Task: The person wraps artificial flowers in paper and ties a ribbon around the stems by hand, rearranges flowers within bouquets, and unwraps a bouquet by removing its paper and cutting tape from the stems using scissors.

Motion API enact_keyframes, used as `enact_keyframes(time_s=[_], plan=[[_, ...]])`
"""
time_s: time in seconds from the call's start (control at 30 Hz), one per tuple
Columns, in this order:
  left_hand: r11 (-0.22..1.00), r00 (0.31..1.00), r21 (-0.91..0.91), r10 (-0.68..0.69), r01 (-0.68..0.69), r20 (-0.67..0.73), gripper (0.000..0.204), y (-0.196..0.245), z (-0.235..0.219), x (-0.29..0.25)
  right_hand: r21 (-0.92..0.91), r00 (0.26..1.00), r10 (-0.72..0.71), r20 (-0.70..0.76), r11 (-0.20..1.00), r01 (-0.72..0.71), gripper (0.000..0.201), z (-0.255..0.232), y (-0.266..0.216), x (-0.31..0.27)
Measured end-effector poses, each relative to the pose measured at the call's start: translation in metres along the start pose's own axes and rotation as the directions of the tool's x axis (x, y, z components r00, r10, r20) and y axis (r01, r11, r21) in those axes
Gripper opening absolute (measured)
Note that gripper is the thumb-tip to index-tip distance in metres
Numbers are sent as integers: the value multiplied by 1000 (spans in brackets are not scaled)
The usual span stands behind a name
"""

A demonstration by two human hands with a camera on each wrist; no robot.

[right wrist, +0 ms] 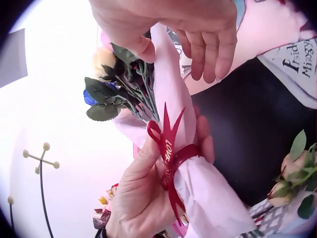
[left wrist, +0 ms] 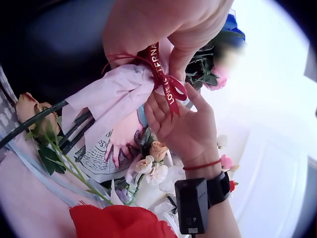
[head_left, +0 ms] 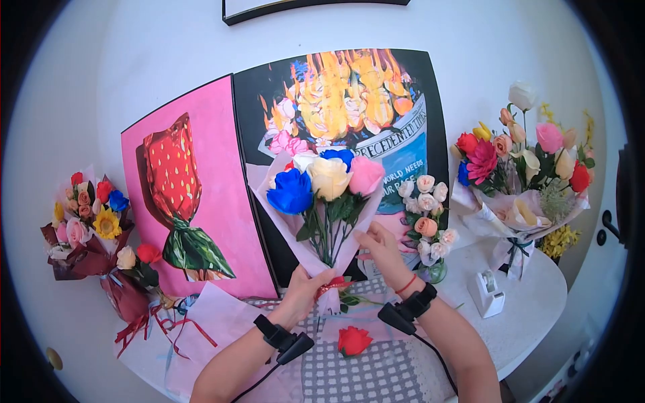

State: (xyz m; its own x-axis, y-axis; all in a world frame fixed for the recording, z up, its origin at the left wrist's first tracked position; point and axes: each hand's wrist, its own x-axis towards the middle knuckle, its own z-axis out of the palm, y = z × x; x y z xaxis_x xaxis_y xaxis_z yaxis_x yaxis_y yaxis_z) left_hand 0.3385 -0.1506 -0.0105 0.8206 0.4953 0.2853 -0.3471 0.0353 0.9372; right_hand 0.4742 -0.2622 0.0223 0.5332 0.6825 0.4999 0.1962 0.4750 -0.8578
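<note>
Gripped the bouquet (head_left: 327, 201) upright at centre, left hand (head_left: 304, 287) clenched round its red ribbon (right wrist: 171, 153) waist; right hand (head_left: 383, 250) pinched the pink wrap (right wrist: 171, 99) just above.

The bouquet's stems (head_left: 328, 245) disappear inside the pink wrapping paper (head_left: 349, 235), and the left hand (head_left: 304, 290) covers the paper's neck under the red ribbon (head_left: 334, 285). The frame (head_left: 295, 7) on the wall is cut off by the head view's top edge (only its lower border shows). In the left wrist view the roses (left wrist: 225, 52) blur into colour.
</note>
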Motion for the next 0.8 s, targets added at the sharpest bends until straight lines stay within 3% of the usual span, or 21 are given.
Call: enact_keyframes(time_s=[0.07, 0.1, 0.2, 0.27, 0.33, 0.5, 0.57, 0.7, 0.8], plan=[[999, 998, -13, 52, -52, 27, 27, -2, 0, -1, 149, 996, -79, -40, 985, 84, 20, 9, 4, 7], [996, 996, -34, 81, -80, 44, 27, -4, -1, 0, 81, 985, -167, -41, 982, 170, 20, 9, 11, 11], [994, 995, -57, 93, -91, 39, 27, -6, -6, -2, 54, 970, -226, -93, 971, 232, 17, 13, 28, 25], [992, 993, -66, 114, -111, 37, 26, -10, -12, -3, -25, 972, -207, -115, 978, 205, 16, 15, 30, 25], [996, 998, -79, 45, -42, 38, 29, -11, -16, -4, -5, 922, -289, -256, 955, 298, 4, 23, 35, 27], [991, 997, -118, 61, -54, 50, 26, -14, -22, -3, 10, 942, -288, -175, 956, 294, 5, 29, 18, 21], [994, 994, -47, 101, -100, 27, 24, -6, -17, -10, -80, 966, -236, -107, 970, 228, 5, 22, 18, 22], [995, 998, 81, 63, -63, 5, 21, 11, -13, -20, -74, 902, -391, -184, 920, 384, 21, 37, 1, 12], [987, 988, 62, 151, -149, -26, 25, 9, -10, -20, -115, 937, -307, -165, 950, 291, 19, 30, 9, 15]])
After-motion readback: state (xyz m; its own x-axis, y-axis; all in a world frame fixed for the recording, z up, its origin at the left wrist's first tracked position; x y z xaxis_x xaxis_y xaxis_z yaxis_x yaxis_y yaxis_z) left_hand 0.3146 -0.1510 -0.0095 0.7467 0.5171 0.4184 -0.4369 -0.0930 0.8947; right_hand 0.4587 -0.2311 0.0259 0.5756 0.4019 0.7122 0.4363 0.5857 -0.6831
